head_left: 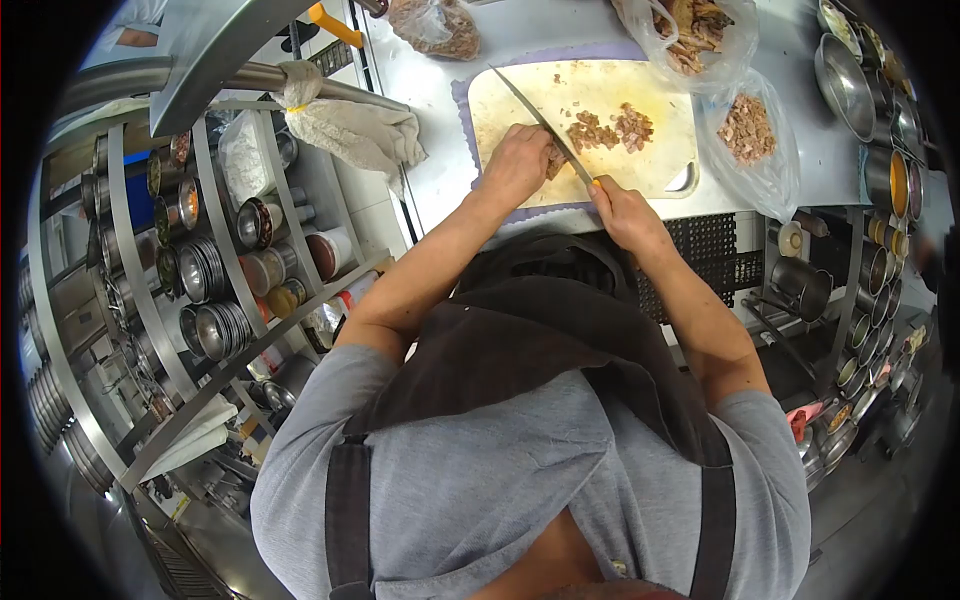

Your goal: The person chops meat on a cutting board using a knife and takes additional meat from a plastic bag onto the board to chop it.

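My right hand (628, 212) is closed around the yellow handle of a long kitchen knife (545, 125). The blade points away to the upper left across a pale cutting board (650, 95). My left hand (518, 165) is closed over a piece of brown cooked meat (554, 162), pressing it on the board just left of the blade. To the right of the blade lie chopped meat bits (610, 132) in a loose heap. A purple cloth (462, 100) shows under the board.
Right of the board, a clear plastic bag (775, 170) holds chopped meat. Another bag (735, 50) with larger brown pieces stands behind it, and a third bag (435, 28) is at the back left. A metal bowl (845, 88) sits far right. A knotted rag (355, 130) hangs on the left rail.
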Motion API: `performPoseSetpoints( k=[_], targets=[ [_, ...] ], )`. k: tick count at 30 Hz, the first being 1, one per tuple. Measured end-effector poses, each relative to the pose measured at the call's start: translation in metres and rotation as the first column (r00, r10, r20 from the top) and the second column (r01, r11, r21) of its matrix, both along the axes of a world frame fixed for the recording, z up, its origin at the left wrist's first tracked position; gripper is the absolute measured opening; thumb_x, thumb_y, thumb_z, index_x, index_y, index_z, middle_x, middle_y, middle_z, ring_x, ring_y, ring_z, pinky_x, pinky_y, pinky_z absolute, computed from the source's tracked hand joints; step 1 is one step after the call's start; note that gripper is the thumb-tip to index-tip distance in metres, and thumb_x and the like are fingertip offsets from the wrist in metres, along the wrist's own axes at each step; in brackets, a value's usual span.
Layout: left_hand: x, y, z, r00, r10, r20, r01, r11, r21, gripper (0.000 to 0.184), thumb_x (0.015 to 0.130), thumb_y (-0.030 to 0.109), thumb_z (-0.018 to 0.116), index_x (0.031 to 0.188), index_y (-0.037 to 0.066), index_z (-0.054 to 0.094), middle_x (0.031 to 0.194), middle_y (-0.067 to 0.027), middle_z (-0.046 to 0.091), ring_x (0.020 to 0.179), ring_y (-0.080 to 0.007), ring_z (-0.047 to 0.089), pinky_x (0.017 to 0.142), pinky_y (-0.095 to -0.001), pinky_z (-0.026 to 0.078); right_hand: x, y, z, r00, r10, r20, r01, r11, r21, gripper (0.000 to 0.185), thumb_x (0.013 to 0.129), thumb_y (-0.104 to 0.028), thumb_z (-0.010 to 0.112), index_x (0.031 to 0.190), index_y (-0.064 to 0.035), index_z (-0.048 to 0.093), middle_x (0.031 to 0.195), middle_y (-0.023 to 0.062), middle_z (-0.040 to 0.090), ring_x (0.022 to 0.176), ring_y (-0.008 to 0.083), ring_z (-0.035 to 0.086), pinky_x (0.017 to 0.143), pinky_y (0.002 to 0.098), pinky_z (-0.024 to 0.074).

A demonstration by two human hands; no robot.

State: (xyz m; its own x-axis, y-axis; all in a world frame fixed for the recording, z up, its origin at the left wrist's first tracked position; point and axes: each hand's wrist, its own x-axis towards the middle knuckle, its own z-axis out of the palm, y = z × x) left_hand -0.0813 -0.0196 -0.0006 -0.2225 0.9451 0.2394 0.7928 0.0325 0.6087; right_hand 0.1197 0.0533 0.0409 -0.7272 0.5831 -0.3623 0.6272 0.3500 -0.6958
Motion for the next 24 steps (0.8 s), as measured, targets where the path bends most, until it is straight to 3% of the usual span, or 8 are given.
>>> performPoseSetpoints(
  k=[2,4,14,24],
  targets=[
    [-0.001,0.001,0.0,1.0,-0.006,0.001,0.006,1.0,-0.01,0.01,0.082,0.003,0.061,0.091,0.0,0.064,0.093,-0.0169,0.065,0.094,-0.036,0.059,0.085,-0.0432,0.049,-0.01,0.003,-0.01,1.0,-0.004,0.003,0.004,1.0,-0.01,0.033,0.102,-0.034,0.043,0.103,-0.0039,0.056,0.075,0.0293,0.064,0.076,0.0492,0.062,0.07,0.0568,0.0473],
    [-0.001,0.0,-0.001,1.0,-0.012,-0.007,0.012,1.0,-0.015,0.01,0.083,0.003,0.061,0.091,0.0,0.064,0.094,-0.017,0.065,0.095,-0.0359,0.059,0.085,-0.043,0.049,-0.029,0.004,-0.026,1.0,-0.009,0.008,0.008,0.995,0.095,0.035,0.103,-0.036,0.042,0.106,-0.0042,0.057,0.076,0.0296,0.064,0.077,0.0489,0.063,0.071,0.0564,0.0479],
    [-0.008,-0.003,0.015,0.999,0.041,0.028,-0.038,0.994,-0.103,0.012,0.081,0.006,0.064,0.092,0.001,0.065,0.093,-0.0155,0.067,0.092,-0.0366,0.06,0.084,-0.0442,0.049,-0.006,0.005,-0.003,0.995,-0.071,-0.064,0.073,0.997,0.028,0.035,0.102,-0.037,0.043,0.107,-0.0051,0.057,0.076,0.0304,0.063,0.078,0.0492,0.062,0.071,0.0565,0.047],
    [-0.01,-0.006,0.001,0.999,0.045,-0.015,-0.046,0.997,-0.064,0.013,0.081,0.006,0.064,0.092,0.0,0.068,0.091,-0.0159,0.068,0.092,-0.0357,0.06,0.083,-0.0434,0.049,-0.007,-0.001,-0.004,0.998,0.049,0.027,-0.05,0.999,0.022,0.034,0.102,-0.035,0.044,0.106,-0.003,0.056,0.076,0.0289,0.064,0.076,0.048,0.063,0.07,0.0562,0.048]
  ],
)
